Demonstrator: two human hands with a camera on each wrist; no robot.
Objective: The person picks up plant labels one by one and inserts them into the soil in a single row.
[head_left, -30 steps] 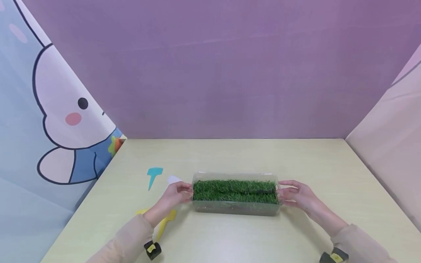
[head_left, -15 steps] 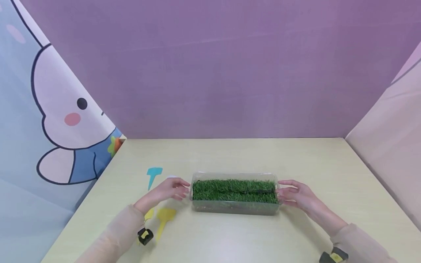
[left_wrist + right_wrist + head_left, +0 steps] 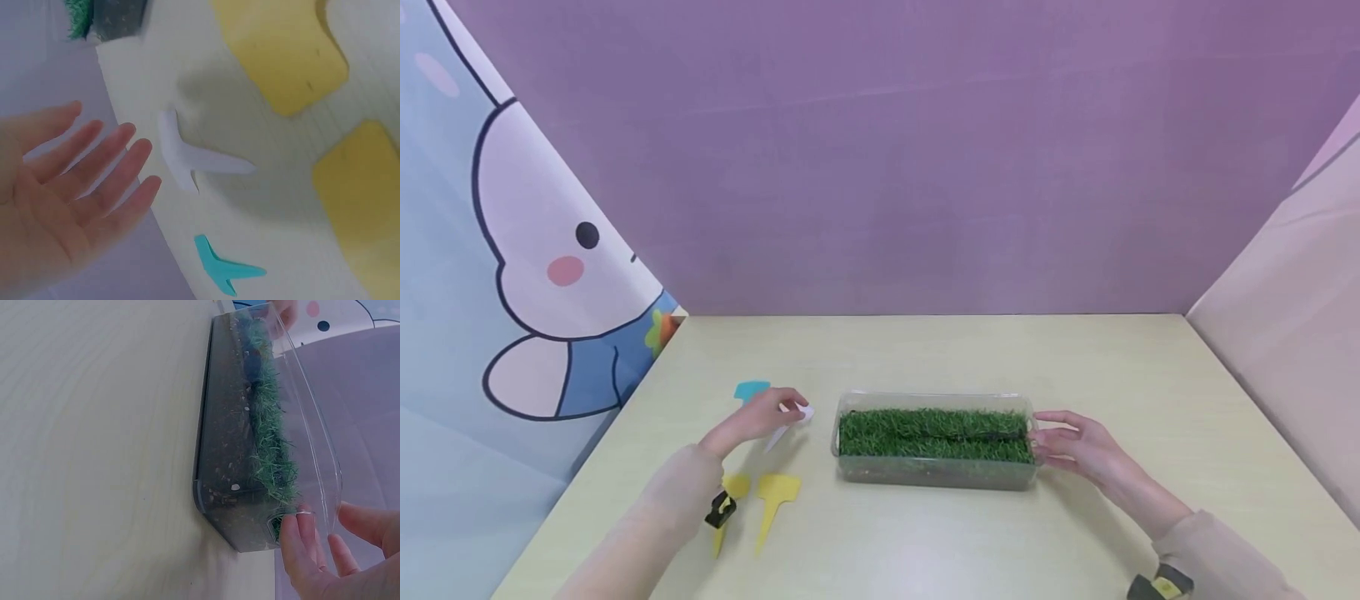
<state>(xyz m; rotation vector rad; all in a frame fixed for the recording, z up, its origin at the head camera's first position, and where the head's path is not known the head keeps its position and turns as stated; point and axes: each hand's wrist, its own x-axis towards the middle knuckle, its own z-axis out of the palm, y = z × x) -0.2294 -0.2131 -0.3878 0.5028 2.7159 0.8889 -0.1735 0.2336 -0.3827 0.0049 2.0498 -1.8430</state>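
On the table, a white marker, stem toward eight o'clock, was seen in head view at three o'clock from the nearer left hand, fingers parted, the grass box being touched by right-hand fingers, loosely straight.

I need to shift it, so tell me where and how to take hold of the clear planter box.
Best grip the clear planter box by its two short end walls, coming from left and right. It is long and narrow, so holding both ends should keep it level; in the right wrist view, one end shows what looks like a handle opening.
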